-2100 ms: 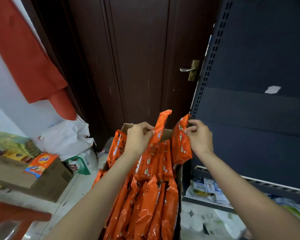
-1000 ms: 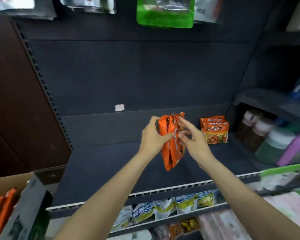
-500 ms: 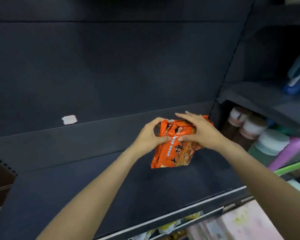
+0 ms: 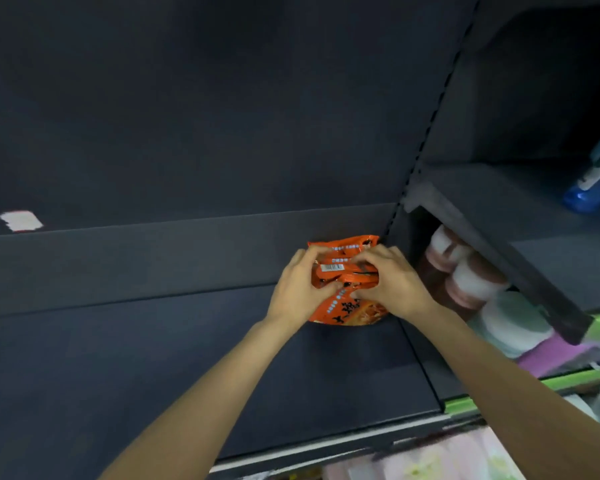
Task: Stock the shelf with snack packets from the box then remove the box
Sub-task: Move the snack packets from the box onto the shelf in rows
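Orange snack packets stand bunched at the back right corner of the dark shelf, against the rear wall and the upright. My left hand grips them from the left, fingers curled over the tops. My right hand grips them from the right. The front packet's lower face with black lettering shows between my wrists. The box is out of view.
A neighbouring shelf unit on the right holds white-lidded jars, a pink package and a blue item higher up. A white sticker marks the back panel at left. Pale packets lie on the shelf below.
Both hands carried the orange packets from the box over to the shelf, then pushed them back and right into the rear corner. The view has closed in on the shelf.
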Available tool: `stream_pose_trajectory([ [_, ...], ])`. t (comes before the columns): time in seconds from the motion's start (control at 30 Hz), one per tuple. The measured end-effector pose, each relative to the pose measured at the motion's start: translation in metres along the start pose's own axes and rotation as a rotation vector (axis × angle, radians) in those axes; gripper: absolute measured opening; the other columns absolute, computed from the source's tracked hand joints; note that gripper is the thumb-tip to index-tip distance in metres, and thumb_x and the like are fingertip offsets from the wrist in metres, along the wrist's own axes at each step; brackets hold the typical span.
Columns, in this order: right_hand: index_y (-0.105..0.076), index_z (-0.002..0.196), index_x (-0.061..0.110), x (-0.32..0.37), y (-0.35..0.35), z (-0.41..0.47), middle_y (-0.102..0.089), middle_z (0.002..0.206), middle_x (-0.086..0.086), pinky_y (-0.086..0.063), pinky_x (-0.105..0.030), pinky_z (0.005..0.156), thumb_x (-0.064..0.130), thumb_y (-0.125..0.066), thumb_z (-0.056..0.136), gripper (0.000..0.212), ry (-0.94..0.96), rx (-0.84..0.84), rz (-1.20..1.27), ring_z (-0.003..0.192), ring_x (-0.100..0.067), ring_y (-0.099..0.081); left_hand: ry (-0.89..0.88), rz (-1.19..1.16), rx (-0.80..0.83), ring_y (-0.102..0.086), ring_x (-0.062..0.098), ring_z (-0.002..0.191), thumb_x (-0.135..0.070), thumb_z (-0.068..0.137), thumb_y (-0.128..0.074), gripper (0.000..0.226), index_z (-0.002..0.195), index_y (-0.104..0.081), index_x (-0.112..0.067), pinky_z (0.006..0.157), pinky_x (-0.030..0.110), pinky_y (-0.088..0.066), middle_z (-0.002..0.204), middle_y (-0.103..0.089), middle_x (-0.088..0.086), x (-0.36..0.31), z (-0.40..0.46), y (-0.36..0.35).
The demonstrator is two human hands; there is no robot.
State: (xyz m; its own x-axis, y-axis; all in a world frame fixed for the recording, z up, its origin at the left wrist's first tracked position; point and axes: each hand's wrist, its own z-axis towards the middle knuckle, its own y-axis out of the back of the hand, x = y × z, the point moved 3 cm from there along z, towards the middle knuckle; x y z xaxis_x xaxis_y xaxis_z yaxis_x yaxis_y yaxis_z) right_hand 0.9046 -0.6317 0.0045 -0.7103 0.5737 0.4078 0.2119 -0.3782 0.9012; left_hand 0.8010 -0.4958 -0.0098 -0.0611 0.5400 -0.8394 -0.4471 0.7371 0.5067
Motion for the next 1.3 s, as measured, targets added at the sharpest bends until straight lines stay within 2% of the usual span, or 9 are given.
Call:
stream_pose_trajectory([
  [0.1, -0.056, 0.120, 0.023, -0.018, -0.016, 0.013, -0.050, 0.121, 0.005, -0.035, -0.040, 0.102, 0.034, -0.079, 0.069, 0.058, 0.011, 0.060, -0.037, 0.117, -0.017, -0.039, 0.036, 0.114, -0.013, -0.057, 0.012, 0.096, -0.024, 0.077, -0.073, 0.032, 0.107, -0.062, -0.026, 0.084, 0.035, -0.051, 0.102, -0.053, -0.009, 0.008, 0.008, -0.018],
  [0.2, -0.050, 0.130, 0.025, -0.026, -0.029, 0.024, -0.045, 0.127, 0.005, -0.031, -0.040, 0.107, 0.037, -0.076, 0.072, 0.065, 0.006, 0.077, -0.018, 0.123, -0.017, -0.034, 0.076, 0.181, -0.042, -0.057, 0.017, 0.090, -0.019, 0.081, -0.070, 0.021, 0.101, -0.066, -0.020, 0.082, 0.034, -0.050, 0.097, -0.050, -0.006, 0.013, 0.019, -0.023],
  [0.4, -0.024, 0.145, 0.031, -0.040, -0.038, 0.029, -0.034, 0.141, 0.006, -0.019, -0.040, 0.115, 0.037, -0.076, 0.073, 0.089, 0.035, 0.210, -0.152, 0.135, -0.018, -0.025, 0.105, 0.242, 0.002, -0.057, 0.018, 0.095, -0.007, 0.083, -0.066, 0.030, 0.111, -0.063, -0.016, 0.084, 0.028, -0.048, 0.111, -0.056, 0.003, 0.023, 0.033, -0.029],
  [0.47, -0.024, 0.145, 0.030, -0.042, -0.038, 0.031, -0.034, 0.143, 0.005, -0.018, -0.039, 0.115, 0.033, -0.075, 0.075, 0.086, 0.029, 0.206, -0.182, 0.137, -0.018, -0.025, 0.107, 0.248, 0.008, -0.056, 0.020, 0.101, -0.005, 0.083, -0.064, 0.032, 0.114, -0.062, -0.014, 0.087, 0.027, -0.047, 0.113, -0.057, 0.004, 0.023, 0.033, -0.032],
  [0.6, -0.030, 0.142, 0.029, -0.040, -0.038, 0.037, -0.038, 0.144, 0.005, -0.016, -0.037, 0.116, 0.035, -0.074, 0.075, 0.081, 0.027, 0.167, -0.191, 0.137, -0.017, -0.028, 0.087, 0.438, -0.017, -0.052, 0.023, 0.107, -0.017, 0.085, -0.064, 0.038, 0.122, -0.057, -0.019, 0.091, 0.039, -0.045, 0.117, -0.057, 0.003, 0.019, 0.035, -0.033],
  [0.77, -0.031, 0.142, 0.028, -0.037, -0.039, 0.041, -0.037, 0.142, 0.003, -0.018, -0.036, 0.116, 0.033, -0.074, 0.077, 0.079, 0.027, 0.129, -0.220, 0.136, -0.019, -0.028, 0.098, 0.653, -0.006, -0.047, 0.024, 0.114, -0.023, 0.089, -0.059, 0.042, 0.129, -0.049, -0.023, 0.094, 0.037, -0.037, 0.124, -0.053, 0.002, 0.019, 0.038, -0.036],
  [0.93, -0.025, 0.144, 0.024, -0.035, -0.038, 0.035, -0.033, 0.144, 0.000, -0.006, -0.037, 0.118, 0.035, -0.073, 0.077, 0.083, 0.062, 0.130, -0.233, 0.139, -0.020, -0.023, 0.074, 0.667, -0.041, -0.046, 0.024, 0.115, -0.024, 0.089, -0.059, 0.043, 0.131, -0.046, -0.022, 0.095, 0.036, -0.037, 0.125, -0.051, 0.002, 0.014, 0.033, -0.037],
  [1.13, -0.042, 0.135, 0.021, -0.008, -0.032, 0.014, -0.043, 0.135, 0.002, -0.036, -0.036, 0.106, 0.027, -0.066, 0.085, 0.056, 0.100, -0.016, 0.026, 0.130, -0.017, -0.033, 0.035, 0.646, -0.104, -0.048, 0.022, 0.114, -0.022, 0.092, -0.052, 0.037, 0.128, -0.047, -0.020, 0.091, 0.034, -0.039, 0.124, -0.053, 0.002, 0.005, 0.012, -0.016],
  [1.3, -0.060, 0.115, 0.018, 0.046, -0.033, -0.002, -0.054, 0.113, 0.002, -0.044, -0.026, 0.087, 0.016, -0.059, 0.089, 0.026, 0.095, -0.099, 0.312, 0.102, -0.014, -0.056, 0.066, 0.577, -0.184, -0.055, 0.019, 0.107, -0.025, 0.093, -0.052, 0.029, 0.120, -0.055, -0.019, 0.086, 0.034, -0.044, 0.113, -0.060, 0.000, -0.006, -0.029, 0.029],
])
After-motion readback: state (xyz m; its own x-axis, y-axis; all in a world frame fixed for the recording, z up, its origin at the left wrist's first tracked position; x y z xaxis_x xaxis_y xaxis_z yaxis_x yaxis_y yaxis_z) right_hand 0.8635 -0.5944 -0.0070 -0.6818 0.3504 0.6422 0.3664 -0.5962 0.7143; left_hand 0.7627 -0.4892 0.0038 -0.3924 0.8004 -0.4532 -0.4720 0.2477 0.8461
